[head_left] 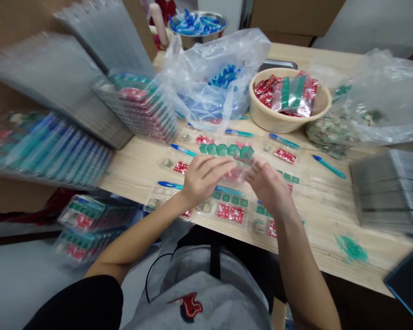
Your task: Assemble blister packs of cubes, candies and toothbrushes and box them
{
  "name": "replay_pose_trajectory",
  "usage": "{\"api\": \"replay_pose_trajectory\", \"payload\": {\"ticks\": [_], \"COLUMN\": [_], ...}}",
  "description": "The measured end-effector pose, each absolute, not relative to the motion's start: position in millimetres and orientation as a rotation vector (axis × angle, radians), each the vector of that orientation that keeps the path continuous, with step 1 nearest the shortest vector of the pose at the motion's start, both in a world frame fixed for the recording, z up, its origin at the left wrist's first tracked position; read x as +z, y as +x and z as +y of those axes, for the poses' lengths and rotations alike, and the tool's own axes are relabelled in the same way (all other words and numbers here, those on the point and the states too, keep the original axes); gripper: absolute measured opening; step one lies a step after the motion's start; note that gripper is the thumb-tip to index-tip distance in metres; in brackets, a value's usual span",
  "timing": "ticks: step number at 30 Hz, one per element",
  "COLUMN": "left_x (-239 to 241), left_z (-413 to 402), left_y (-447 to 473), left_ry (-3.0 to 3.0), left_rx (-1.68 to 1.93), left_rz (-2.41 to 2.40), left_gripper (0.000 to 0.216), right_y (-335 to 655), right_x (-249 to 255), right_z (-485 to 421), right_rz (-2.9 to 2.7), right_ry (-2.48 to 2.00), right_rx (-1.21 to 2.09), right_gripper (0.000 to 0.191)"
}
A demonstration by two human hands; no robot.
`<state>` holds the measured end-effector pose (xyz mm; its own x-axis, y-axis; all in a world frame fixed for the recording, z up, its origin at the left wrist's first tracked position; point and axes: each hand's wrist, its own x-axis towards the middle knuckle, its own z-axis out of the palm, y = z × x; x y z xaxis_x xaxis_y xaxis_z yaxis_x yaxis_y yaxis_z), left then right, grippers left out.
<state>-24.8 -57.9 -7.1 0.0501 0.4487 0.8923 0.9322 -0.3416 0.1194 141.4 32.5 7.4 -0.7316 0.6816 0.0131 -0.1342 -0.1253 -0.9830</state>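
Left of the cream bowl (275,120) and nearer the person is a row of green hexagons (222,150). The left hand (203,178) and right hand (269,185) are also nearer than the bowl; blur hides whether their fingers grip the row. A plastic bag (189,75) stands left of the bowl.

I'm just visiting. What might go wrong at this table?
The row of green pieces beside the left hand and right hand might slip or spill. The loose blue-green pen could roll if nudged. The dark phone-like device at the table edge might get knocked off.
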Motion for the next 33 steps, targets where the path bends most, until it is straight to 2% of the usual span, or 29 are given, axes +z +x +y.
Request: {"api": "replay_pose_trajectory", "payload": {"ticks": [3, 5, 7, 9, 12, 16, 21, 26, 29, 33], "left_x": [-5, -5, -8, -17, -35, -56, -64, -68, -76, -86], "left_z": [-64, -71, -80, -91, -107, -118, -102, -78, -74, -80], "left_y": [-39, -53, -71, -93, -129, -166, -188, -188, -181, -178], "left_ry": [-1.619, -1.387, -1.216, -1.055, -0.858, -0.847, -1.078, -1.418, -1.588, -1.595], "left_rx": [-2.034, -2.516, -2.809, -2.919, -2.743, -2.415, -2.165, -1.762, -1.580, -1.535], "left_rz": [-1.650, -1.699, -1.730, -1.846, -2.187, -2.482, -2.575, -2.669, -2.705, -2.707], "left_gripper": [0.026, 0.022, 0.024, 0.029, 0.030, 0.038, 0.032, 0.021, 0.028, 0.030], "right_y": [129, 111, 88, 63, 32, 9, 7, 33, 58, 80], "right_x": [-4, -13, -19, -25, -32, -43, -41, -29, -26, -26], "right_z": [37, 36, 33, 32, 37, 45, 54, 77, 96, 109], "right_rz": [-1.723, -1.774, -1.753, -1.705, -1.645, -1.609, -1.545, -1.412, -1.250, -1.182], "right_ry": [-0.761, -0.789, -0.722, -0.677, -0.768, -0.854, -0.842, -0.864, -0.896, -0.919], "right_rx": [1.720, 1.723, 1.829, 1.908, 1.913, 1.888, 1.913, 1.836, 1.789, 1.813], "right_gripper": [0.060, 0.067, 0.067, 0.054, 0.031, 0.021, 0.028, 0.037, 0.036, 0.033]}}
